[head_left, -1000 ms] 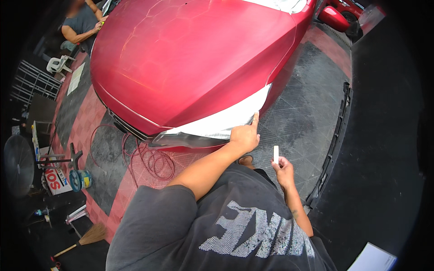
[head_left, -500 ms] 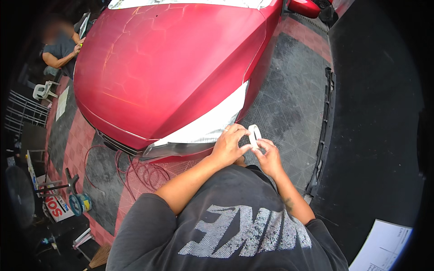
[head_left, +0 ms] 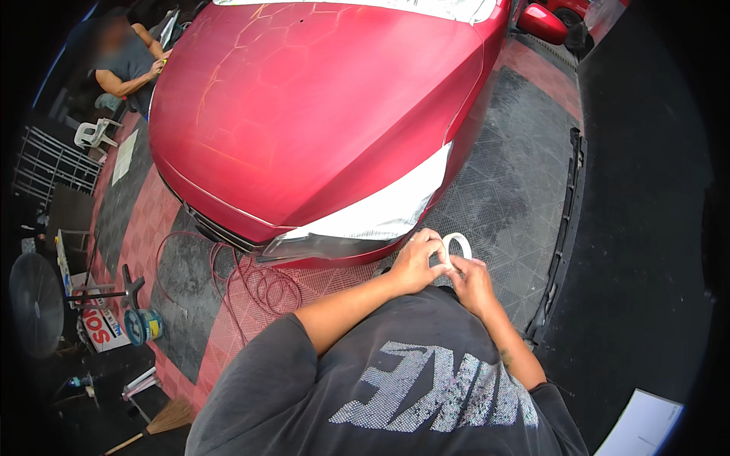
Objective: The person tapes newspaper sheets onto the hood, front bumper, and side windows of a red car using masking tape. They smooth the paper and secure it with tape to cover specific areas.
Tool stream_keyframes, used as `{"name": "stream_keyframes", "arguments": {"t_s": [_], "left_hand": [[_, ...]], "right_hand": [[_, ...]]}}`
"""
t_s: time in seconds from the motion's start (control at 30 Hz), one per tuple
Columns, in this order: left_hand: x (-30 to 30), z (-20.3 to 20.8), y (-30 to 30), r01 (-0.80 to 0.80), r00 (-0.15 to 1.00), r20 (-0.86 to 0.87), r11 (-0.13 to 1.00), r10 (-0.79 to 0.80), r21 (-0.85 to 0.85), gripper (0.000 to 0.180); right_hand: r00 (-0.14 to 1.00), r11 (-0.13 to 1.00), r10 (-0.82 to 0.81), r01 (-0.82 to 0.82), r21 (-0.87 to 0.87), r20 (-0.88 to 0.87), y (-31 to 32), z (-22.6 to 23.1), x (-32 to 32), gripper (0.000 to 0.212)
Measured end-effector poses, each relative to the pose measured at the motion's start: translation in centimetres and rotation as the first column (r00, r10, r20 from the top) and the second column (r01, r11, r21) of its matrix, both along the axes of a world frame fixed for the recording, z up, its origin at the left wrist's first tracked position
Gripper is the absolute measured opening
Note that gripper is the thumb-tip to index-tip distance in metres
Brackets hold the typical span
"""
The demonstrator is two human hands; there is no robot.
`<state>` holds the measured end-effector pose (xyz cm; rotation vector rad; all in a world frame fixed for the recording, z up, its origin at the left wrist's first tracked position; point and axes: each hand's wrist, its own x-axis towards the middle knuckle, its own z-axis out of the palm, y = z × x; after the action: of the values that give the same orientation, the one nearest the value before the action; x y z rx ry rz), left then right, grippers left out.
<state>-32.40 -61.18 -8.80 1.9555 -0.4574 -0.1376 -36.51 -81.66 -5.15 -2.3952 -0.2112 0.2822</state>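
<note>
A roll of white masking tape (head_left: 466, 245) is held up in front of my chest, near the car's front corner. My right hand (head_left: 474, 287) grips its lower edge with closed fingers. My left hand (head_left: 414, 264) has its thumb and fingers pinched at the roll's left edge; whether a tape end is between them cannot be made out. Just beyond my hands is a red car (head_left: 319, 114) with a dull hood. White masking (head_left: 380, 205) covers its headlight area.
A red hose (head_left: 270, 285) lies coiled on the tiled floor by the bumper. At the left are a fan (head_left: 36, 304), a bucket (head_left: 143, 327), a broom (head_left: 172, 416) and a white chair (head_left: 95, 135). Another person (head_left: 129, 76) works at the hood's far left side. A long dark strip (head_left: 566, 228) lies at right.
My hands have come closer together at the tape roll, and the roll has turned to show more of its opening. The whole view has shifted, placing the car farther right and slightly lower.
</note>
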Motion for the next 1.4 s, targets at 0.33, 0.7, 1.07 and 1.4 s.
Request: {"name": "stream_keyframes", "arguments": {"t_s": [0.33,0.7,1.07,1.4], "left_hand": [[-1.0,0.8,1.2,-0.113,0.994,-0.021,0.992,0.111,-0.065,0.035],[0.6,3.2,2.3,-0.108,0.937,0.348,0.979,0.041,0.174,0.009],[0.8,2.2,2.8,-0.189,0.808,-0.589,0.953,0.013,-0.238,0.010],[4.9,5.6,3.8,-0.389,0.919,-0.102,0.918,0.380,-0.081,0.015]], "right_hand": [[0.997,0.993,0.074,-0.075,0.088,0.017,0.1,-0.8,-0.2,0.033],[0.994,0.990,0.103,-0.100,0.096,-0.029,1.7,1.7,0.4,0.036],[0.867,0.981,-0.196,0.173,0.092,0.459,2.3,0.9,1.5,0.038],[0.343,0.295,-0.937,0.878,0.378,-0.066,-8.2,-7.3,4.1,0.025]]}}
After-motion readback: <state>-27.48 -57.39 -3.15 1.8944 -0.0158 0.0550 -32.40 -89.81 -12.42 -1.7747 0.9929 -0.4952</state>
